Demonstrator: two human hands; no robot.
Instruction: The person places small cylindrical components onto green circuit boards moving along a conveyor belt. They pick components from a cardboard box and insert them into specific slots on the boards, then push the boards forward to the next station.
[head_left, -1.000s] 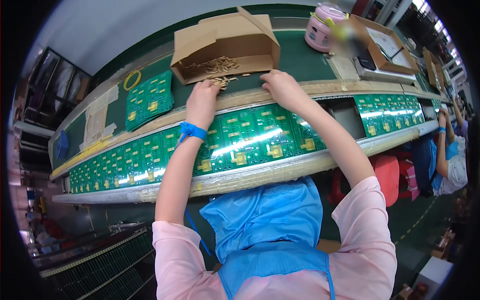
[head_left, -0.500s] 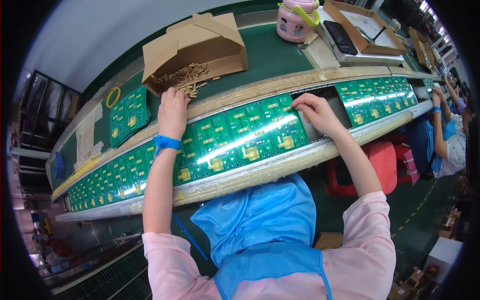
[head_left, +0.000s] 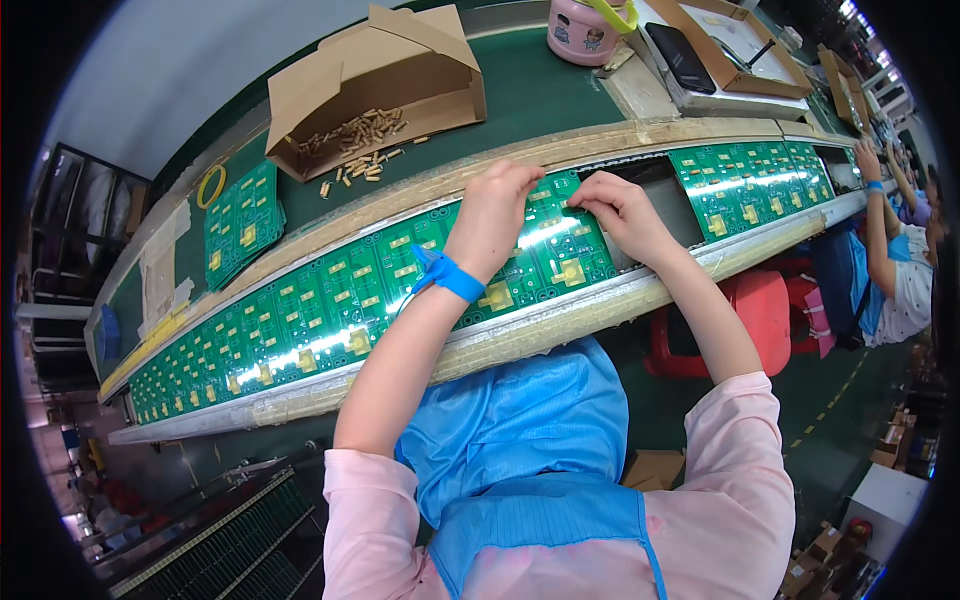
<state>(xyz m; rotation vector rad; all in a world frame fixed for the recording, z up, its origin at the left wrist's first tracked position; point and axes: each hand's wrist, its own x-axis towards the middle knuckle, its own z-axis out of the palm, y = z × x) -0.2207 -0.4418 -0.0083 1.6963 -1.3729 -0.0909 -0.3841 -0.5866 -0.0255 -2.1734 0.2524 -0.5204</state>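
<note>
- Nearest, a blue apron (head_left: 530,440) and pink sleeves fill the lower frame; dark floor with yellow marks shows to the right, with a red stool (head_left: 770,320) under the line.
- Next out, a long track of green circuit boards (head_left: 330,300) runs left to right between pale taped rails (head_left: 500,345).
- Both hands meet over one green board (head_left: 560,250). Left hand (head_left: 492,205), blue wrist strap (head_left: 447,276) below it, has fingers curled down onto the board; cannot tell if it grips anything.
- Right hand (head_left: 620,208) has fingertips pinched narrowly at the board's top edge; what they pinch is too small to tell.
- Just right of that board, a gap in the track.
- Beyond the far rail, a dark green bench: open cardboard box (head_left: 375,80) spilling small tan parts (head_left: 355,165), stacked boards (head_left: 240,220) at left, pink jar (head_left: 585,28) far back.
- Far right, another person's arm (head_left: 880,230) reaches to the track.
</note>
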